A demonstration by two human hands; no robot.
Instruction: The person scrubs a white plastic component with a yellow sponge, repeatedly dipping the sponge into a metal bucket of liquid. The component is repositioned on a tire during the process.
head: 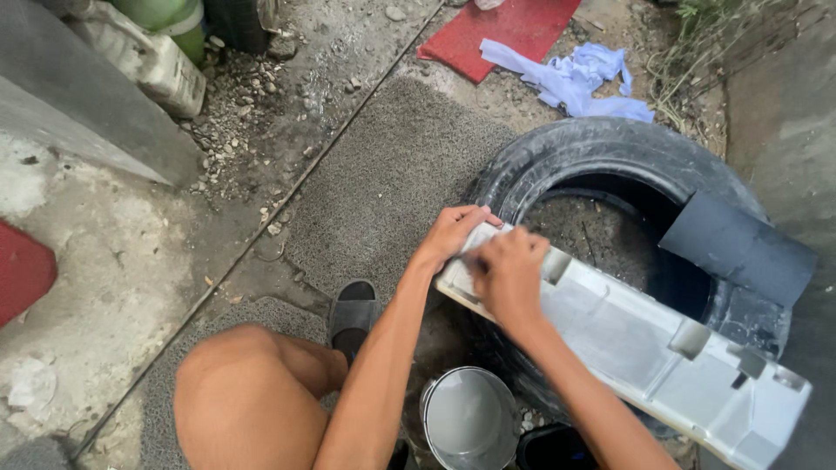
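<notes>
Concrete yard: tyre (610, 152), bucket (468, 418), blue rag (575, 78).

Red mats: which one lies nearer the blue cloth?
The red mat at the top, just left of the crumpled blue cloth. The other red mat sits at the left edge, far from it.

Both arms are bare to above the elbow, with no sleeves, watch or rings showing. The left hand (448, 233) and right hand (508, 274) wear no gloves. One bare knee (239, 392) shows, and a dark open-toed sandal (353, 315) is on the foot.
</notes>
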